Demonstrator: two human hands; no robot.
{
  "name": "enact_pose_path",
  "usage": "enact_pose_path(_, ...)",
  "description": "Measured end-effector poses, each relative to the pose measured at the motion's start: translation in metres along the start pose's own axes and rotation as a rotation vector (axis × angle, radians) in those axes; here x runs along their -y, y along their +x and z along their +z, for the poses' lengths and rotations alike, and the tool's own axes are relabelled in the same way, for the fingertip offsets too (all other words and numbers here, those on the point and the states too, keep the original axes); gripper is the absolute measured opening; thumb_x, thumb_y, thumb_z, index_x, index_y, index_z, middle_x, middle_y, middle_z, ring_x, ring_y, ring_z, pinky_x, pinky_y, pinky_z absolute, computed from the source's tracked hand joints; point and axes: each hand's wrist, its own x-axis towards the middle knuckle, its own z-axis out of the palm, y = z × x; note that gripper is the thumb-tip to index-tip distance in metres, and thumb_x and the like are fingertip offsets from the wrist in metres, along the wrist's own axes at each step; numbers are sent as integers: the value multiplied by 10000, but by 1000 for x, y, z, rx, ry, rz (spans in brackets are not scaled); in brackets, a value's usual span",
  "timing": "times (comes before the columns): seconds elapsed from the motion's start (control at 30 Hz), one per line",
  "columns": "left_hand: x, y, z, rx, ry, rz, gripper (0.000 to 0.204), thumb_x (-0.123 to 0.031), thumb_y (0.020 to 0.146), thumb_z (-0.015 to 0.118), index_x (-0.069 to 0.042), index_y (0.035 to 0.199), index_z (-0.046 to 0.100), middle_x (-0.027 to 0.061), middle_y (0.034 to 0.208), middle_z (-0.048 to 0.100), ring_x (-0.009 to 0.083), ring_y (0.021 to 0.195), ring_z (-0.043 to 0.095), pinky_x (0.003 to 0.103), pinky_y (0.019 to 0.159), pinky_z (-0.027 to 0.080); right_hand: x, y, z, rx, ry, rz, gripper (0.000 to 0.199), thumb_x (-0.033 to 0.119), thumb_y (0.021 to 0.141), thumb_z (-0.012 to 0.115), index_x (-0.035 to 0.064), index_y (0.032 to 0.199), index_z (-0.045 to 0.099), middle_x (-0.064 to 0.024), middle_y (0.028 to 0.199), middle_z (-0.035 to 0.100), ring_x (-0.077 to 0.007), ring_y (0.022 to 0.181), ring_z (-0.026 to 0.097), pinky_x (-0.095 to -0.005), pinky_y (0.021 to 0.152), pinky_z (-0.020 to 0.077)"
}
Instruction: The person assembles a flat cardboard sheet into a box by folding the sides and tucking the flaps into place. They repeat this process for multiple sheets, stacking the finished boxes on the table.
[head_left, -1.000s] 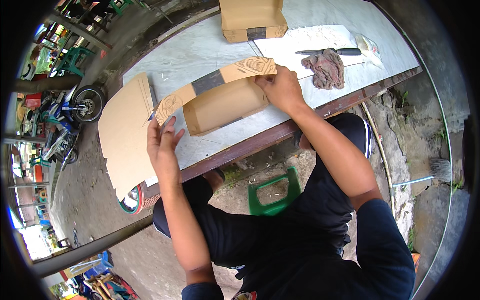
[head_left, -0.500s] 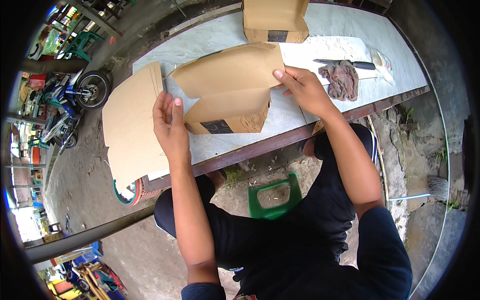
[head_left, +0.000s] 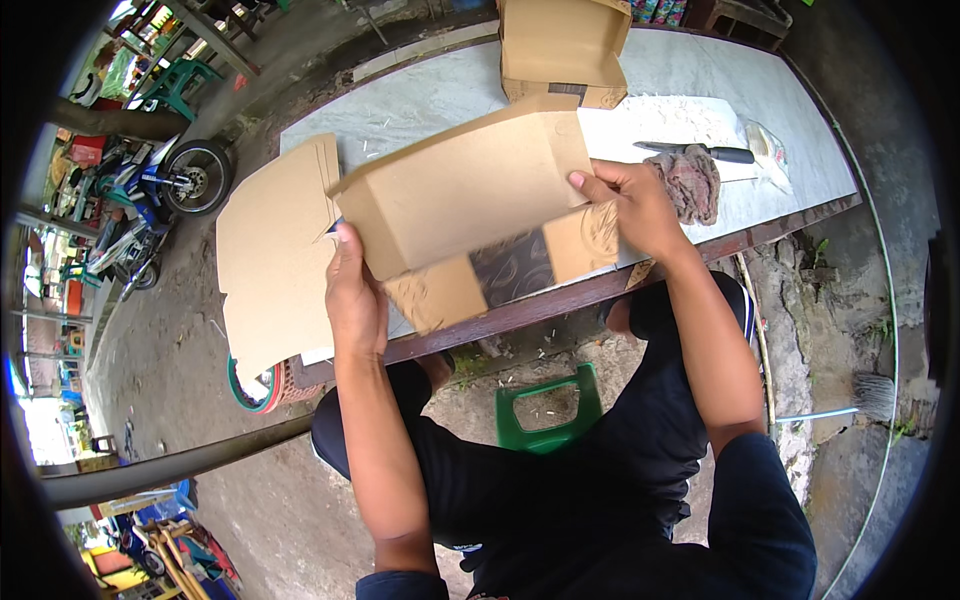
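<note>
A brown cardboard box (head_left: 475, 190), part folded and open, is tilted above the near side of the table. A dark printed band crosses its front panel. My left hand (head_left: 355, 295) grips the box's left end, thumb up at the edge and the other fingers mostly hidden. At the right end my right hand (head_left: 640, 205) is closed on the side wall, thumb inside and fingers behind. Left of my left hand lies a stack of flat cardboard sheets (head_left: 265, 240), reaching past the table's edge. Another open cardboard box (head_left: 565, 55) stands at the far side.
Right of my right hand, a crumpled cloth (head_left: 687, 185) lies by a black-handled knife (head_left: 730, 154) on a white board (head_left: 625, 125) with pale scraps. The table's wooden edge (head_left: 480, 325) runs before my knees. A woven basket (head_left: 290, 388) and green stool (head_left: 550, 415) are below.
The box has come nearer and tipped, so its front panel and interior show more. Both hands have moved slightly right and down; my left fingers have closed on its left end.
</note>
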Motion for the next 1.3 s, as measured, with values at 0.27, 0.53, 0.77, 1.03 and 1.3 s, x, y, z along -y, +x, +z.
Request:
enact_pose_path(0.27,4,-4,7,157,-130,-40,599,-444,1100,557,-67,1554,452,98,1478,586,217,1346,579,404,1115,477,20,-9,4,8,-32,-174,445,390,1073,622,-34,1114,747,-210,858,750,-249,829,754,-345,770,555)
enact_pose_path(0.53,9,-3,27,163,172,127,384,-267,1058,690,-29,1338,578,61,1111,746,104,961,685,254,831,542,19,-14,19,260,221,-38,580,490,1117,497,-20,1382,577,-207,1197,719,-256,1116,683,-389,1001,513)
enact_pose_path(0.77,20,-8,33,92,511,269,346,-183,1022,726,8,1282,601,74,1051,722,90,879,631,251,776,521,10,-14,39,211,-163,3,946,598,1059,524,32,1676,84,-354,1447,564,-467,1379,550,-457,1174,419)
enact_pose_path(1.03,21,-12,25,110,413,265,420,-338,1074,565,20,1277,646,126,1026,719,143,931,632,305,837,500,32,-6,26,-162,3,19,903,234,938,784,90,1651,249,-281,1441,581,-411,1235,645,-423,1088,498)
enact_pose_path(1.3,21,-18,28,119,529,331,373,-273,1095,595,66,1223,687,90,1049,725,122,941,632,286,817,501,56,-12,20,-342,-576,-692,560,170,848,828,176,1387,675,-58,1342,673,-279,1246,640,-535,1174,384)
